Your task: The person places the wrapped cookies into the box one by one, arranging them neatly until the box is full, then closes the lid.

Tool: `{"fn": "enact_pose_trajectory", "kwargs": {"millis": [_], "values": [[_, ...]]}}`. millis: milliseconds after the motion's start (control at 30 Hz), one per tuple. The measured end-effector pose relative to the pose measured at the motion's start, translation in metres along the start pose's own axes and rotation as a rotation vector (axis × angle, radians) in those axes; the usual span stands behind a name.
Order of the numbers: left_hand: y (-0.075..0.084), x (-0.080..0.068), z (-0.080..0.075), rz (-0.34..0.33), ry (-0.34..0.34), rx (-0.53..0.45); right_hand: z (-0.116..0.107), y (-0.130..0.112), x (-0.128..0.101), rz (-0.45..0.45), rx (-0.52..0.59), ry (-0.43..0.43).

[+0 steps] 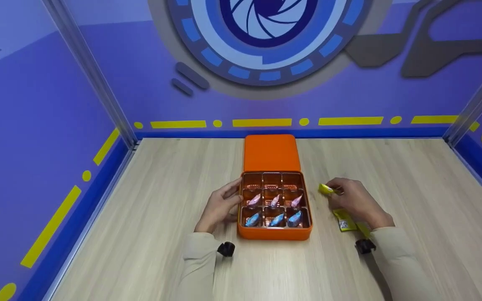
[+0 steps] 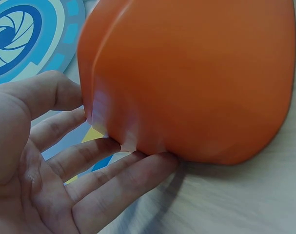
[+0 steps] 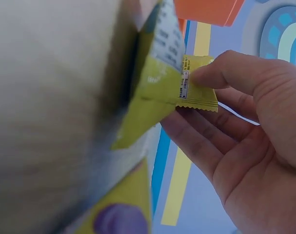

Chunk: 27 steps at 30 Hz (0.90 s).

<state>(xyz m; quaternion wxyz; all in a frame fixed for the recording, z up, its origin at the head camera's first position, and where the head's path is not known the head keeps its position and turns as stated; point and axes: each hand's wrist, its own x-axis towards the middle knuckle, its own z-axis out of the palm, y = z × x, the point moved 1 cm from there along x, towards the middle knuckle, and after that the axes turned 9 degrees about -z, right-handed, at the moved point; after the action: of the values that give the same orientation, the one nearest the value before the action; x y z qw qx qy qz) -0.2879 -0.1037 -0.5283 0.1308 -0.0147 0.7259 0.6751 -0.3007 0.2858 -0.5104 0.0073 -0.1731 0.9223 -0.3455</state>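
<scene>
An orange box point(image 1: 274, 234) with its lid point(image 1: 271, 152) folded back holds a clear divided tray. Pink-wrapped pieces point(image 1: 254, 200) stand in the middle row and blue-wrapped ones point(image 1: 252, 219) in the front row. The back row's compartments show no wrapped pieces. Along the box's left side, my left hand point(image 1: 220, 207) rests its extended fingertips point(image 2: 160, 168) against the wall. To the right of the box, my right hand point(image 1: 356, 200) pinches a small yellow candy packet point(image 3: 201, 90) between thumb and fingers. Just below that hand lie other yellow packets point(image 1: 344, 220), partly covered by it.
The box sits on a light wood table point(image 1: 161, 251). A blue-purple printed wall point(image 1: 329, 100) rises behind it, with metal posts point(image 1: 94, 75) at the corners. Black wrist mounts point(image 1: 226, 249) sit by both sleeves.
</scene>
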Motion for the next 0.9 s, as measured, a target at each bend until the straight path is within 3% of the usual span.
{"fn": "enact_pose_trajectory", "kwargs": {"millis": [500, 700, 900], "values": [[0.000, 0.000, 0.001, -0.002, -0.005, -0.029, 0.002, -0.002, -0.002, 0.069, 0.024, -0.002], [-0.001, -0.001, -0.001, 0.029, -0.013, -0.015, 0.003, -0.005, -0.003, 0.021, 0.010, 0.027], [0.001, -0.001, 0.000, 0.015, -0.001, 0.002, 0.003, -0.011, 0.000, -0.037, -0.021, 0.074]]}}
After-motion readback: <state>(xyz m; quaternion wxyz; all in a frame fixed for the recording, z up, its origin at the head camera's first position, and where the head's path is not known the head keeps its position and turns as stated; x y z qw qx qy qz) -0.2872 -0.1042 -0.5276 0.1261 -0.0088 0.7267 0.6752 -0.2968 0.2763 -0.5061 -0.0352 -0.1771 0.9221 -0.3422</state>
